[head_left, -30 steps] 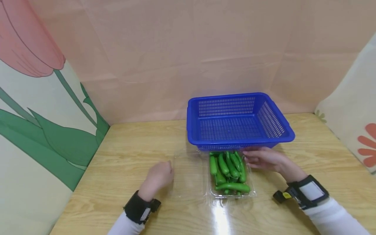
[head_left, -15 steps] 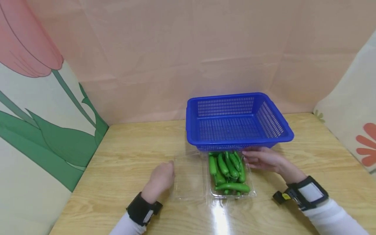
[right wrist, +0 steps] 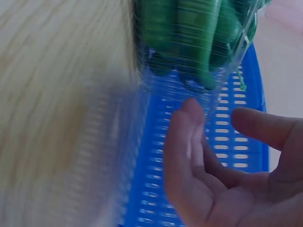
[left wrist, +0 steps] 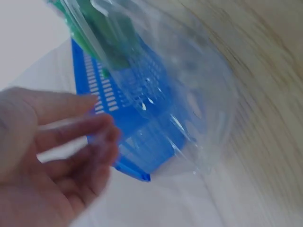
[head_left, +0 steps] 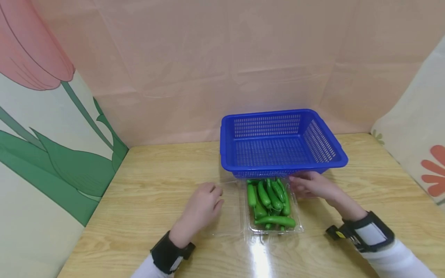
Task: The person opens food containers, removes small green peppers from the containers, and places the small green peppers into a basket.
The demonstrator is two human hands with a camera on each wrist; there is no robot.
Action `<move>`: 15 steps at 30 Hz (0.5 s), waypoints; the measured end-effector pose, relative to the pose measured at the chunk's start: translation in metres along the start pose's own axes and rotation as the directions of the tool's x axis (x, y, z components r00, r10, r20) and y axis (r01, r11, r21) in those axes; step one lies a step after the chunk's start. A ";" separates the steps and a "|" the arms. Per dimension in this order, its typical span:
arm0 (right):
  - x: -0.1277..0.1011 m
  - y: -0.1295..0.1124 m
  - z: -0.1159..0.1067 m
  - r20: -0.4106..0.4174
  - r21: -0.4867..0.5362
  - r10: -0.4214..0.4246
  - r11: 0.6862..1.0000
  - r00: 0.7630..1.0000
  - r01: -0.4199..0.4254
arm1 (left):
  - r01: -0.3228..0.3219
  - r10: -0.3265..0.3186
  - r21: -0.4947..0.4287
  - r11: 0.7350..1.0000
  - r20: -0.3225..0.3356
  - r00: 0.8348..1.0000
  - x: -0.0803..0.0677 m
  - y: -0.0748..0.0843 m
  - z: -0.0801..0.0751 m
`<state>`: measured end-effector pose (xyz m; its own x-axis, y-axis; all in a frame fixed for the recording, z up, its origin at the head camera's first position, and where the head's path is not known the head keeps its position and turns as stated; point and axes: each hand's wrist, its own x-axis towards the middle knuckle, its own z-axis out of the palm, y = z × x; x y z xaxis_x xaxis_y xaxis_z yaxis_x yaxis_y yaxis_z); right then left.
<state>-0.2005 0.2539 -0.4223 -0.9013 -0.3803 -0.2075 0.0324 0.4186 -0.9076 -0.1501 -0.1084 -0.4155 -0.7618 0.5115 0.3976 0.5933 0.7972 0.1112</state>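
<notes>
A clear plastic clamshell box lies unfolded on the table, its body packed with several green peppers. Its see-through lid is laid out flat to the left. Over the lid's left part is my left hand, fingers loosely bent with nothing between them; in the left wrist view the thumb and fingertips are apart from the plastic. My right hand is at the box's far right corner, fingertips right at its wall. In the right wrist view a gap shows between thumb and fingers.
Directly behind the box stands a blue plastic basket with slotted walls, nothing inside it. The wooden table meets a pink cloth backdrop. Printed flower panels rise at the left and right sides.
My left hand has moved right and slightly away from me, from beside the lid's left edge to over it, its fingers loosening. The right hand has shifted slightly; box, peppers and basket stay put.
</notes>
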 end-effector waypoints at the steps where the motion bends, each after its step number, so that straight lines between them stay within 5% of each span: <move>1: -0.002 -0.002 0.001 -0.009 -0.044 -0.015 0.999 1.000 0.015 | -0.053 0.053 -0.021 0.998 -0.004 0.999 0.001 0.002 -0.001; 4: -0.007 -0.006 0.003 -0.039 -0.132 -0.046 0.990 0.998 0.041 | -0.212 0.212 -0.084 0.974 -0.007 0.977 0.002 0.007 -0.003; 8: -0.014 -0.015 0.010 -0.109 -0.273 -0.095 0.960 0.989 0.062 | -0.383 0.383 -0.169 0.908 -0.033 0.923 0.002 0.012 0.001; 15: -0.027 -0.035 0.017 -0.199 -0.467 -0.191 0.881 0.961 0.079 | -0.514 0.527 -0.272 0.814 -0.029 0.850 -0.002 0.023 0.007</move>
<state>-0.1696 0.2353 -0.3915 -0.9584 -0.2817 0.0468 -0.2443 0.7240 -0.6450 -0.1368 -0.0886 -0.4195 -0.3273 0.8452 0.4224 0.9448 0.2989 0.1342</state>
